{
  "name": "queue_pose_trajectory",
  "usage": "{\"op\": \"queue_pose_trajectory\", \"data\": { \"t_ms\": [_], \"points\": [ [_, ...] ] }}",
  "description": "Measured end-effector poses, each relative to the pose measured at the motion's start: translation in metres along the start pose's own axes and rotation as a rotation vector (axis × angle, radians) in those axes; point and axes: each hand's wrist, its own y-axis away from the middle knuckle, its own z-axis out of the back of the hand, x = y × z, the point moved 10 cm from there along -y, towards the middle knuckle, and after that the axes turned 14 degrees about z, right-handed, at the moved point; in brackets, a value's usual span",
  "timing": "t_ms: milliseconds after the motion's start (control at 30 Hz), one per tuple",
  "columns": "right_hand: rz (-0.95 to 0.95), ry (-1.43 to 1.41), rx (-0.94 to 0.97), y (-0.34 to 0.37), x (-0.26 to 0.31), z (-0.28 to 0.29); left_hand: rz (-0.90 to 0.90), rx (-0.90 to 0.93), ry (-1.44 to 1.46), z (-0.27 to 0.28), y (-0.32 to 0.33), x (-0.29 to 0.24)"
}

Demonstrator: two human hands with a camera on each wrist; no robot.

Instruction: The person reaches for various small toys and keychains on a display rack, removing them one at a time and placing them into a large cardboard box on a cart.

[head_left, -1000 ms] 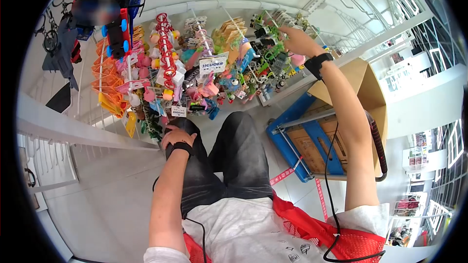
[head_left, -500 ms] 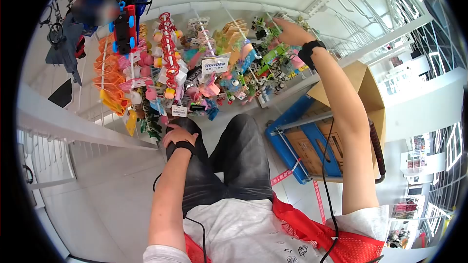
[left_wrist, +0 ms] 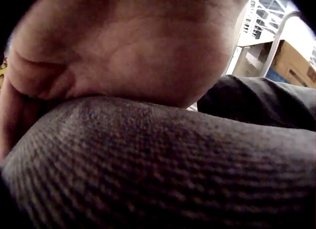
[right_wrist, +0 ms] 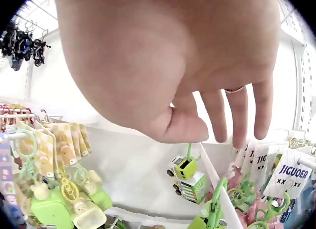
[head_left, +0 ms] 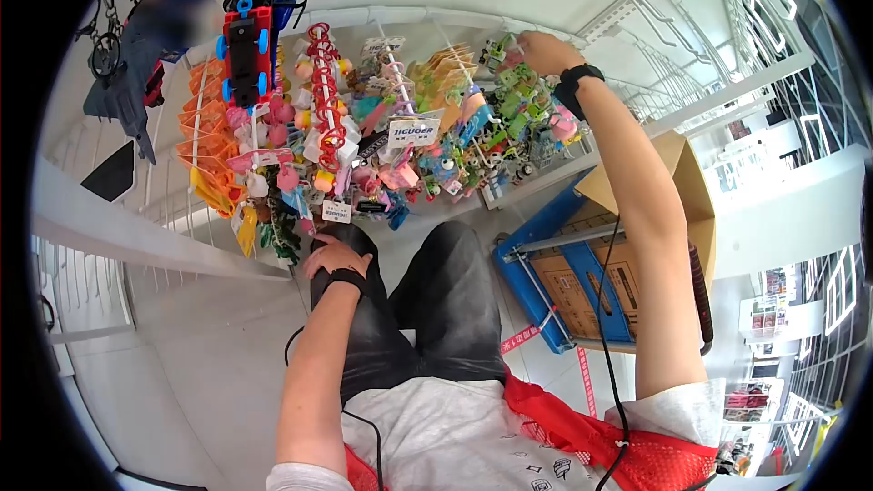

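Note:
In the head view my right hand (head_left: 549, 55) reaches to the far end of the display, over a cluster of green keychains (head_left: 518, 100). The right wrist view shows its thumb and index finger pinching together at a white hook (right_wrist: 211, 170), the other fingers hanging down straight. A green-and-white toy truck keychain (right_wrist: 189, 177) dangles by its green strap right under the thumb tip. More green clasps (right_wrist: 215, 204) hang nearer along that hook. My left hand (head_left: 333, 259) rests on the dark-trousered knee (left_wrist: 148, 155), holding nothing.
Rows of charms hang left of the green ones, among them red rings (head_left: 327, 118) and orange packets (head_left: 205, 136). A red toy car (head_left: 247, 55) hangs upper left. A blue trolley (head_left: 582, 273) with cardboard boxes (head_left: 687, 191) stands at the right. White tagged cards (right_wrist: 291, 174) hang beside the hook.
My right hand has moved up and slightly left, deeper toward the back of the display. The display has shifted a little rightward in view. My left hand stays on the knee.

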Motion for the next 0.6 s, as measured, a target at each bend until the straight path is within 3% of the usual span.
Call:
{"op": "queue_pose_trajectory", "data": {
  "t_ms": [100,233,333,400,467,533,600],
  "points": [
    [0.156,-0.001,-0.039,-0.029,-0.005,-0.025,0.015,-0.002,-0.015,-0.003,-0.001,-0.005],
    [0.022,-0.088,0.025,-0.026,-0.005,-0.022,0.009,-0.001,-0.007,-0.009,-0.005,-0.007],
    [0.034,-0.085,0.066,-0.014,-0.001,-0.004,-0.004,-0.001,0.001,-0.012,-0.009,-0.006],
    [0.155,-0.183,0.191,-0.004,0.009,-0.002,0.010,0.023,-0.008,-0.016,-0.013,-0.006],
    [0.125,-0.199,0.149,0.018,0.003,0.008,-0.006,0.010,-0.014,-0.019,-0.015,-0.009],
    [0.249,-0.167,-0.139,0.042,-0.013,0.033,0.000,-0.004,-0.005,-0.018,-0.014,-0.008],
    [0.118,-0.115,-0.122,0.073,-0.043,0.034,-0.012,-0.006,0.003,-0.016,-0.013,-0.009]
  ]
}}
